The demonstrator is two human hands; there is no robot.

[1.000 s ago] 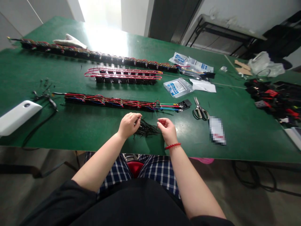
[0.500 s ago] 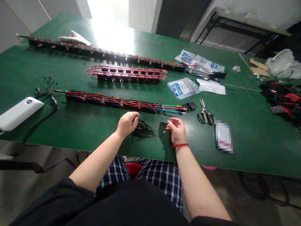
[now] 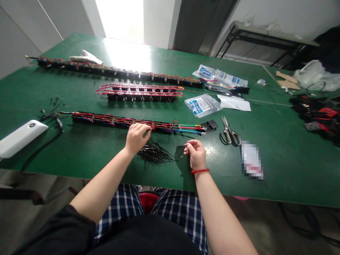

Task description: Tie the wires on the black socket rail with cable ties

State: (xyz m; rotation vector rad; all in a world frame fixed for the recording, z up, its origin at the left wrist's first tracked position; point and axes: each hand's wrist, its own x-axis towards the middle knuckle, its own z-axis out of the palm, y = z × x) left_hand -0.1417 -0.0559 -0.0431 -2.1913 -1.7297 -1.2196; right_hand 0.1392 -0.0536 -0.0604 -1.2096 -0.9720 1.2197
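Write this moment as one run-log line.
Thin black pieces: piled | Left hand: by nearest wired bar, contact unclear | Right hand: right of pieces, grip unclear

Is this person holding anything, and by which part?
The right hand seems to pinch a thin black strip near one end; whether the left hand holds anything cannot be told.

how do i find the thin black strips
On the green table, find the nearest long black bar with red wires. This side of it, by the bare left hand, lies the heap of thin black strips: loose, crisscrossed, with no coloured wires.
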